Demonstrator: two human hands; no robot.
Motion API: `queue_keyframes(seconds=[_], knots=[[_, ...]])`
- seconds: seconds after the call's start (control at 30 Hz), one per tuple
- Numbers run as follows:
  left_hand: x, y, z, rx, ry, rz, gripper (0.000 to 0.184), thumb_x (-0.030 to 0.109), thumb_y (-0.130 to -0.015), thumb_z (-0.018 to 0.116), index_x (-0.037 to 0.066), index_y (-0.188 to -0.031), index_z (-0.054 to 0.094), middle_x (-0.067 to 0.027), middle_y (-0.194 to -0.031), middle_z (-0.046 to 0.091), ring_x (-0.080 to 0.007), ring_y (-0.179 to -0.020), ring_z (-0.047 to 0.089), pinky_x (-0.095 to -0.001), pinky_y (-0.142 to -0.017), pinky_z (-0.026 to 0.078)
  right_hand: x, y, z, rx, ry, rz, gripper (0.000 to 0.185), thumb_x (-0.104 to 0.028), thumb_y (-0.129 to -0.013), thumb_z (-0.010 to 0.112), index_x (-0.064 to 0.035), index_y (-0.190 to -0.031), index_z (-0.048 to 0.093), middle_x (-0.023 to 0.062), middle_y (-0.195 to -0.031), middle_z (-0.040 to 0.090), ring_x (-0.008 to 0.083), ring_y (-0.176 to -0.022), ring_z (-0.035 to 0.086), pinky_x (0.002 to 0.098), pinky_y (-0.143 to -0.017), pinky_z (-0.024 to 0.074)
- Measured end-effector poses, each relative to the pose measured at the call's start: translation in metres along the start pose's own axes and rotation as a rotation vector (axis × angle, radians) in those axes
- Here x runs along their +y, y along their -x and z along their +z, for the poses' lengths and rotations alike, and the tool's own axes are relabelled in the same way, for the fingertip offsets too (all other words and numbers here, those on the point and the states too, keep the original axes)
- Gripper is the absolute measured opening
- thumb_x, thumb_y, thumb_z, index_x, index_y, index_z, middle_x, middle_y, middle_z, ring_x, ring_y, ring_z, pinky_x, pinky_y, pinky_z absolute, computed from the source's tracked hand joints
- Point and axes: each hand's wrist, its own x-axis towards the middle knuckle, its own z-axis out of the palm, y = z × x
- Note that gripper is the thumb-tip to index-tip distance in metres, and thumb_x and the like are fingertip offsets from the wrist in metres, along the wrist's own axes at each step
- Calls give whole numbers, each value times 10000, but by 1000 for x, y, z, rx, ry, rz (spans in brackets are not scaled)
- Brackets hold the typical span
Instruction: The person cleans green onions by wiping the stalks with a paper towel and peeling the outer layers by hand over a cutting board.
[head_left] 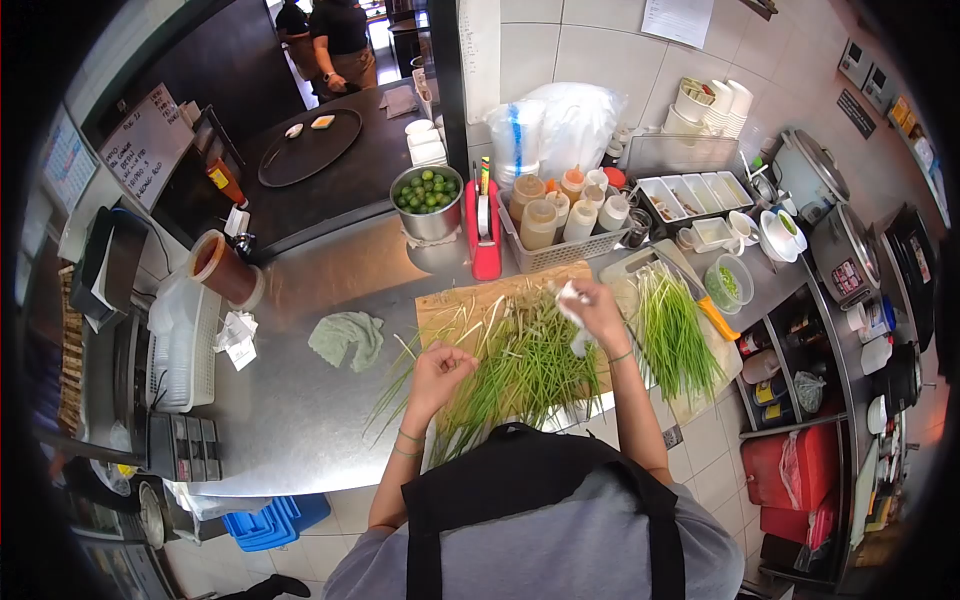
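Observation:
Loose green scallions [530, 365] with pale root ends lie spread over a sheet of brown paper [435, 318] on the steel counter. Above the right side of this pile, my right hand [598, 315] is closed on a crumpled white tissue [575, 305]. At the pile's left edge my left hand [445, 372] has its fingers pinched together; what they hold, if anything, is too small to make out. A neater bunch of scallions [672, 325] lies to the right on a pale cutting board [640, 262], beside a knife with an orange handle [718, 318].
Behind the paper stand a pot of green limes [427, 205], a red tape dispenser [484, 235] and a grey basket of squeeze bottles [540, 250]. A green cloth [346, 340] lies left. A tub of chopped greens [728, 283] sits right. Two people [340, 45] stand beyond the pass.

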Motion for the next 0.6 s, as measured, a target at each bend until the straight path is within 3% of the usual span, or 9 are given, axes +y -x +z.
queue_keyframes(seconds=[0.03,0.07,0.17,0.2,0.3,0.33,0.43,0.47,0.6], knots=[[0,-2,2,14,37,1,110,136,-710,701,36,-744,670,27,-638,376,-76,-582,349,-218,-521,288,-8,8,0,-99,93,6,156,-70,-732,650,38,-842,628,64,-750,630,129,-686,562,268,-631,445],[0,-6,5,27,76,4,110,134,-714,702,35,-748,669,29,-643,380,-75,-582,350,-218,-519,287,22,7,4,-192,162,-60,220,-94,-715,665,33,-893,639,139,-815,647,225,-736,608,302,-701,465],[8,-18,15,50,100,37,110,126,-723,700,27,-757,666,33,-650,383,-72,-582,352,-216,-516,285,-2,18,12,-29,386,-127,237,-133,-711,681,38,-869,638,181,-816,633,297,-722,604,318,-713,466],[10,-19,18,56,93,45,111,123,-726,699,24,-759,665,34,-651,382,-71,-582,353,-216,-516,285,-2,19,19,73,326,-120,248,-188,-715,686,35,-809,634,197,-791,617,322,-697,587,337,-691,456],[8,-26,29,47,115,49,121,129,-724,702,18,-757,665,33,-643,377,-72,-579,351,-221,-510,284,-7,24,21,-148,395,46,214,-174,-738,672,24,-812,633,149,-726,596,216,-629,564,316,-617,437],[9,-27,30,48,86,53,124,133,-724,703,18,-757,666,33,-640,378,-74,-578,353,-224,-510,286,1,26,24,-111,316,-32,222,-184,-765,658,28,-822,626,94,-725,613,175,-607,546,297,-587,422],[11,-29,36,48,37,67,129,142,-720,707,24,-757,670,29,-631,381,-82,-575,359,-234,-510,290,13,28,30,-158,-8,-3,277,-233,-766,655,36,-821,619,85,-671,593,179,-625,564,314,-589,421],[8,-30,38,41,39,72,127,145,-718,708,29,-757,672,26,-628,383,-86,-575,362,-238,-511,292,12,34,36,-184,-312,233,219,-219,-812,629,-1,-832,637,-5,-661,569,81,-583,515,255,-523,402],[8,-27,46,-25,-63,93,116,144,-707,706,46,-761,675,5,-624,395,-107,-584,381,-253,-527,310,-5,40,55,-159,-732,482,180,-223,-838,614,-45,-853,641,-36,-689,582,24,-516,476,180,-421,341]])
